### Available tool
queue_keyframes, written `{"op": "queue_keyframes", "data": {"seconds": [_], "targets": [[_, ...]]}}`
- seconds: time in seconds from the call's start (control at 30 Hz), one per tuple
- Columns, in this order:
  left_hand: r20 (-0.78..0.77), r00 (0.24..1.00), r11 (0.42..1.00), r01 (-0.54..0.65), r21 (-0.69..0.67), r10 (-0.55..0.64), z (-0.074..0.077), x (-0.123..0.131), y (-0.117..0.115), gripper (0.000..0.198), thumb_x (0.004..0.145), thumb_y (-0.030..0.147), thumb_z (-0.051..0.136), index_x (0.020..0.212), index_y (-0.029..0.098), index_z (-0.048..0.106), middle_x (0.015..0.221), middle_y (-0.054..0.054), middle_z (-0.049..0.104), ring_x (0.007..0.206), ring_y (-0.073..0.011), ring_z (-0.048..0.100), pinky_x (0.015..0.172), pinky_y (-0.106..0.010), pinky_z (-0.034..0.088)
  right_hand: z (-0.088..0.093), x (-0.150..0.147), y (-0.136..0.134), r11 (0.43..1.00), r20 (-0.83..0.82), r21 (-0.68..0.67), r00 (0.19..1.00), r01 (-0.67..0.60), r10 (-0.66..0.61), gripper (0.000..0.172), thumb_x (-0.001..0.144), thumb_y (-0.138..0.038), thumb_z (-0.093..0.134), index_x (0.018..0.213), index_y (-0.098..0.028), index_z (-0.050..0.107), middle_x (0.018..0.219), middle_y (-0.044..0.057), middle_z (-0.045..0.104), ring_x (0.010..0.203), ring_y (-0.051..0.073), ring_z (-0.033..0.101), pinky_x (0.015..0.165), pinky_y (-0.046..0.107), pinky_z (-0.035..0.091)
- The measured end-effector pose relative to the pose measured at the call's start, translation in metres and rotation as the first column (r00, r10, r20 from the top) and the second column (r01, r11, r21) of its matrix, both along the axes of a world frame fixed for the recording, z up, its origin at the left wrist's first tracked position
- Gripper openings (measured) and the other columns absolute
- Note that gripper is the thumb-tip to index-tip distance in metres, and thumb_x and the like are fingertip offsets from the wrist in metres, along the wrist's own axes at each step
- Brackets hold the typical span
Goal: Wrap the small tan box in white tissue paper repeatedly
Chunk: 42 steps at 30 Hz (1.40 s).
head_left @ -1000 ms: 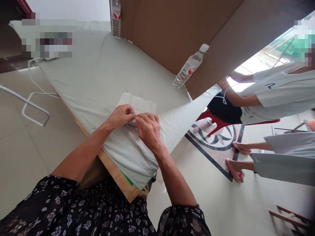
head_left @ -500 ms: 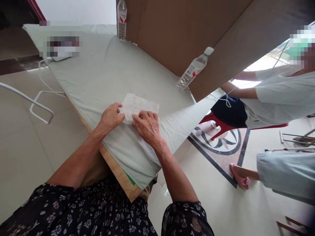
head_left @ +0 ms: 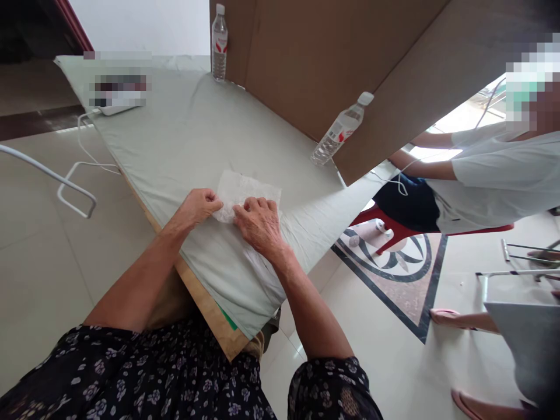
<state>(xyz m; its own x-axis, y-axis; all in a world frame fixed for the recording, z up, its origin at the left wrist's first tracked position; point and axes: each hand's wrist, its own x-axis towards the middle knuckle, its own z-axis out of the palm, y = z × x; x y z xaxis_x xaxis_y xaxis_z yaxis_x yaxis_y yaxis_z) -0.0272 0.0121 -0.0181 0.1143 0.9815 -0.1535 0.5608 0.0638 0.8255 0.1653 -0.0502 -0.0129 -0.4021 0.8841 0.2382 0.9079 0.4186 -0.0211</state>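
A thin, whitish, translucent sheet like a tissue [head_left: 245,184] lies on the cloth-covered table [head_left: 166,134] in front of me. My left hand [head_left: 202,204] is closed in a pinch at the sheet's left edge. Over the sheet's lower right part is my right hand [head_left: 259,220], its fingers bent and close together and its thumb towards the left. The near edge of the sheet is partly hidden under this hand. Whitish folds of material [head_left: 262,265] lie below the right wrist.
One clear bottle [head_left: 335,137] leans against a brown cardboard panel [head_left: 301,58]; another bottle [head_left: 219,44] stands farther back. A blurred-out object [head_left: 120,96] with a white cable lies at the far left. A person [head_left: 494,163] sits at the right, and another person's legs [head_left: 481,321] are nearby.
My left fingers have closed together into a pinch at the sheet's edge. My right hand has barely moved. At the right, the standing person's legs have shifted, and a second foot shows.
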Motion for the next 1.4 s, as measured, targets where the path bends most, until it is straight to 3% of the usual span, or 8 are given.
{"op": "queue_keyframes", "data": {"seconds": [0.13, 0.27, 0.6, 0.9, 1.0, 1.1, 1.2, 1.4], "targets": [[0.166, 0.986, 0.999, -0.005, 0.040, -0.001, 0.009, 0.015, -0.007, 0.014, 0.066, 0.030, 0.064, 0.062, 0.021, 0.054, 0.059, 0.004, 0.050, 0.054, -0.0102, 0.044, 0.048, -0.023, 0.036, 0.001, -0.001, -0.001, 1.000, -0.051, -0.017, 0.999, 0.015, -0.016, 0.017, 0.101, -0.029, 0.059, 0.114, -0.026, 0.070, 0.116, 0.011, 0.072, 0.104, 0.029, 0.057, 0.090, 0.044, 0.037], [0.258, 0.966, 0.999, 0.039, -0.014, -0.034, 0.013, 0.035, -0.010, 0.011, 0.067, 0.028, 0.064, 0.066, 0.021, 0.055, 0.061, 0.002, 0.055, 0.052, -0.0114, 0.050, 0.046, -0.024, 0.042, -0.001, 0.000, -0.005, 0.997, -0.173, -0.040, 0.983, 0.060, -0.066, 0.041, 0.098, -0.028, 0.062, 0.138, -0.020, 0.058, 0.119, 0.013, 0.075, 0.110, 0.031, 0.061, 0.094, 0.044, 0.038], [0.203, 0.917, 0.934, 0.357, -0.028, -0.344, 0.031, 0.031, -0.010, 0.031, 0.066, 0.025, 0.054, 0.086, 0.020, 0.078, 0.082, -0.003, 0.074, 0.075, -0.0189, 0.067, 0.067, -0.029, 0.058, -0.004, 0.007, -0.014, 0.997, -0.352, -0.051, 0.933, 0.060, -0.074, 0.031, 0.090, -0.022, 0.059, 0.121, -0.019, 0.062, 0.113, 0.013, 0.077, 0.109, 0.030, 0.066, 0.101, 0.043, 0.039], [-0.298, 0.907, 0.875, 0.383, 0.295, -0.297, 0.013, 0.044, -0.022, 0.032, 0.083, 0.025, 0.053, 0.100, 0.017, 0.080, 0.102, -0.011, 0.071, 0.092, -0.0241, 0.068, 0.091, -0.038, 0.056, -0.005, 0.018, -0.020, 0.999, -0.495, -0.024, 0.868, 0.035, -0.042, 0.029, 0.088, -0.021, 0.060, 0.116, -0.022, 0.066, 0.122, 0.011, 0.076, 0.120, 0.028, 0.066, 0.107, 0.044, 0.042], [-0.358, 0.899, 0.866, 0.375, 0.329, -0.253, 0.006, 0.045, -0.026, 0.037, 0.086, 0.021, 0.053, 0.113, 0.016, 0.078, 0.124, -0.014, 0.066, 0.092, -0.0220, 0.068, 0.093, -0.038, 0.057, -0.008, 0.038, -0.034, 0.973, -0.610, 0.022, 0.774, 0.232, -0.170, 0.025, 0.091, -0.027, 0.058, 0.114, -0.023, 0.066, 0.131, 0.013, 0.073, 0.124, 0.029, 0.064, 0.108, 0.047, 0.044], [-0.389, 0.882, 0.842, 0.409, 0.352, -0.266, 0.001, 0.045, -0.027, 0.034, 0.087, 0.018, 0.053, 0.113, 0.017, 0.076, 0.126, -0.012, 0.064, 0.092, -0.0210, 0.068, 0.090, -0.036, 0.057, -0.012, 0.061, -0.048, 0.883, -0.651, -0.209, 0.614, 0.421, -0.447, 0.035, 0.091, -0.041, 0.059, 0.119, -0.020, 0.064, 0.120, 0.013, 0.075, 0.098, 0.027, 0.071, 0.094, 0.046, 0.053], [-0.424, 0.871, 0.844, 0.409, 0.347, -0.248, 0.000, 0.048, -0.030, 0.031, 0.089, 0.015, 0.054, 0.110, 0.018, 0.076, 0.122, -0.012, 0.064, 0.094, -0.0213, 0.068, 0.086, -0.033, 0.056, -0.017, 0.072, -0.052, 0.802, -0.596, -0.426, 0.537, 0.420, -0.597, 0.059, 0.089, -0.057, 0.063, 0.132, -0.017, 0.060, 0.109, 0.013, 0.078, 0.084, 0.025, 0.072, 0.085, 0.043, 0.055], [-0.490, 0.843, 0.875, 0.394, 0.281, -0.222, 0.008, 0.056, -0.038, 0.028, 0.093, 0.016, 0.055, 0.112, 0.018, 0.076, 0.123, -0.013, 0.062, 0.092, -0.0207, 0.068, 0.082, -0.032, 0.055, -0.030, 0.060, -0.022, 0.788, -0.598, -0.435, 0.514, 0.437, -0.615, 0.082, 0.085, -0.067, 0.065, 0.145, -0.014, 0.052, 0.100, 0.011, 0.075, 0.091, 0.028, 0.072, 0.089, 0.042, 0.053]]}}
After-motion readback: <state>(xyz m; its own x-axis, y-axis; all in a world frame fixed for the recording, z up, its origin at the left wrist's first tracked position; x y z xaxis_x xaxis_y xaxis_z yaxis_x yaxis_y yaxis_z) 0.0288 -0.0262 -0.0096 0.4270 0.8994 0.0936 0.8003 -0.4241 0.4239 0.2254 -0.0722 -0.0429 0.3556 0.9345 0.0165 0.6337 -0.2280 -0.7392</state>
